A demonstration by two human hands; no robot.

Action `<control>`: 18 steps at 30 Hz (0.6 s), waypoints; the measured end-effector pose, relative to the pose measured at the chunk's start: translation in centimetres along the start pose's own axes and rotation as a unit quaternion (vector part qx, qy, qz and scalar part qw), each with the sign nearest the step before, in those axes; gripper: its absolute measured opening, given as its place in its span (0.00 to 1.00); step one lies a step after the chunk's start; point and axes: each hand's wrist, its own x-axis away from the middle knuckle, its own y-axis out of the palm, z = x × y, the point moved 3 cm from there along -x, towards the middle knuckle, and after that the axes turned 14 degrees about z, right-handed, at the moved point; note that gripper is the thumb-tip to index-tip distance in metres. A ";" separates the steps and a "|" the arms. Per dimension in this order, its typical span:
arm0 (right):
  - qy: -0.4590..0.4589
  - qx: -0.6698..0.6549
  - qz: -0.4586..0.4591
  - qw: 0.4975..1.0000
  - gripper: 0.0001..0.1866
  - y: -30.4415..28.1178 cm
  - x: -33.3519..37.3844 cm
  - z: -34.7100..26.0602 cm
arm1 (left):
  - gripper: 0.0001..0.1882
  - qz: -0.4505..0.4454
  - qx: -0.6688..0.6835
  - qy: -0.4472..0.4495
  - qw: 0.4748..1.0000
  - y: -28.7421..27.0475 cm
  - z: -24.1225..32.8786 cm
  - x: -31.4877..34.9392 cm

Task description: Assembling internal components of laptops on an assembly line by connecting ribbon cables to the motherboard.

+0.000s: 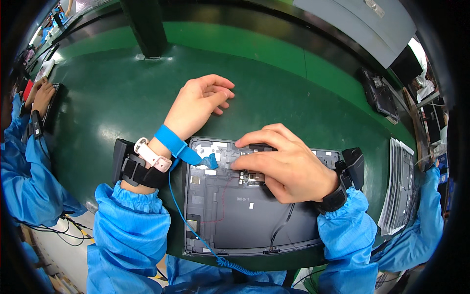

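A dark grey device housing, like a laptop or tablet shell, lies on the green table before me. Thin red and black wires and small white labels show inside it. My right hand reaches over its upper middle, thumb and fingers stretched leftward and apart, fingertips at the inner frame near a small circuit part. What lies under the palm is hidden. Beyond the housing's upper left corner, my left hand hovers with loosely bent fingers and nothing visible in it. A blue wrist strap circles that wrist, its loose end over the housing.
A coiled blue cord hangs at the table's near edge. A stack of dark panels stands at right, another housing farther back. A dark post rises behind. Co-workers' hands are at left, and a blue sleeve at right.
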 end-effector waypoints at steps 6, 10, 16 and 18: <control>-0.018 0.006 0.017 1.000 0.20 -0.1 0.0 0.1 | 0.14 -0.005 -0.006 -0.007 1.000 -0.1 0.1 0.1; -0.053 0.019 0.021 0.998 0.18 0.0 0.0 0.0 | 0.13 0.001 -0.009 0.005 1.000 -0.1 0.0 -0.1; -0.070 0.029 0.015 0.997 0.16 0.3 -0.1 -0.1 | 0.13 -0.002 -0.003 0.005 1.000 -0.3 -0.1 -0.1; -0.078 0.031 0.011 0.996 0.16 0.5 -0.2 -0.2 | 0.13 -0.001 -0.001 0.004 1.000 -0.4 -0.2 -0.1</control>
